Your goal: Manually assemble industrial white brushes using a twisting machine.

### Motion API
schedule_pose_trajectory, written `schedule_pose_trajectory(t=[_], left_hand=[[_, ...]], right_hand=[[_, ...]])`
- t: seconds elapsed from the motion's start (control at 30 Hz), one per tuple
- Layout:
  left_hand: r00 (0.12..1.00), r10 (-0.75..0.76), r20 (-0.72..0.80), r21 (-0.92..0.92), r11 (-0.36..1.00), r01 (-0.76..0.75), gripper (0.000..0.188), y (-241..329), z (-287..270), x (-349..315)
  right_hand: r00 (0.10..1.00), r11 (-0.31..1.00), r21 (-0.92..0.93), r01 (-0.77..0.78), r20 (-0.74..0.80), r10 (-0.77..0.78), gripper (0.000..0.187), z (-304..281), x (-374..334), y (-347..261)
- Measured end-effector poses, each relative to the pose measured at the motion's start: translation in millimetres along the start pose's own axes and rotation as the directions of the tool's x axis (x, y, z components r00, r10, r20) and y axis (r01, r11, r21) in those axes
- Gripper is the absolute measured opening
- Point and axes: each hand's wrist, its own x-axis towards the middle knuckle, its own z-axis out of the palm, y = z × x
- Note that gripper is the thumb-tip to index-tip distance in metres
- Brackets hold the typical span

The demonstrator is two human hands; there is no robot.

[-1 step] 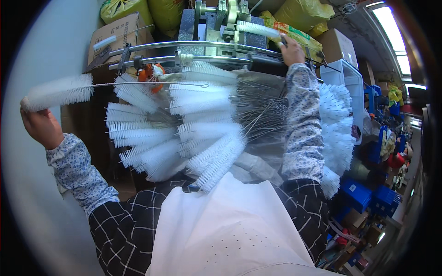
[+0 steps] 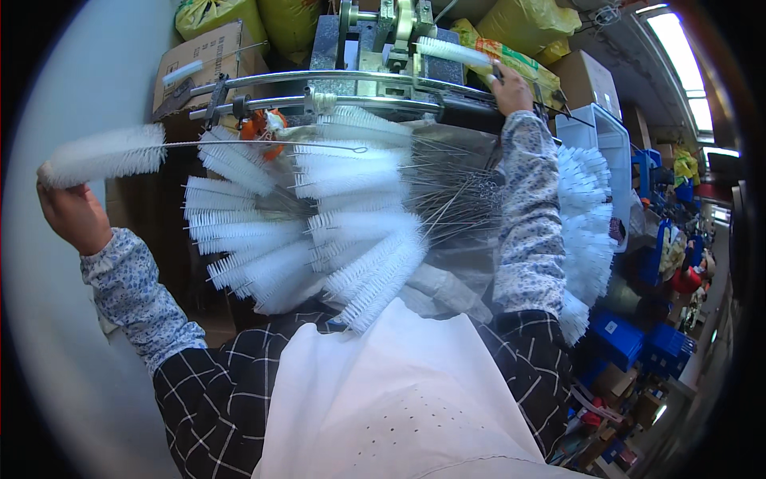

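At the far left my left hand is closed on the tip of a white bristle brush. The brush's thin twisted-wire stem points right and ends in a small loop. Beyond the metal rails, at the upper right, my right hand is closed round the right end of another white bristle brush, beside the machine. A dark piece shows at its fingers; I cannot make out what it is. Between my arms lies a pile of white brushes, their wire stems running right, under my right sleeve.
Two metal rails cross in front of the machine. More white brush heads fan out right of my right arm, next to a pale plastic crate. A cardboard box stands back left, yellow sacks behind. Blue bins sit lower right.
My right hand and its brush have shifted slightly to the right. The brush in my left hand has risen a little and moved slightly right. The pile looks the same.
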Motion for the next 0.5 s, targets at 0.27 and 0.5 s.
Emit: schedule_pose_trajectory(t=[0.27, 0.5], left_hand=[[0.941, -0.127, 0.313, -0.043, 0.988, 0.148, 0.027, 0, 66, -33], [0.666, -0.131, 0.734, -0.064, 0.963, 0.261, 0.023, -12, 111, -67]], right_hand=[[0.995, 0.903, -0.423, 0.078, -0.029, -0.1, 0.03, -8, 27, 47], [0.926, 0.93, 0.348, 0.119, 0.3, -0.231, 0.027, -100, -26, 34]])
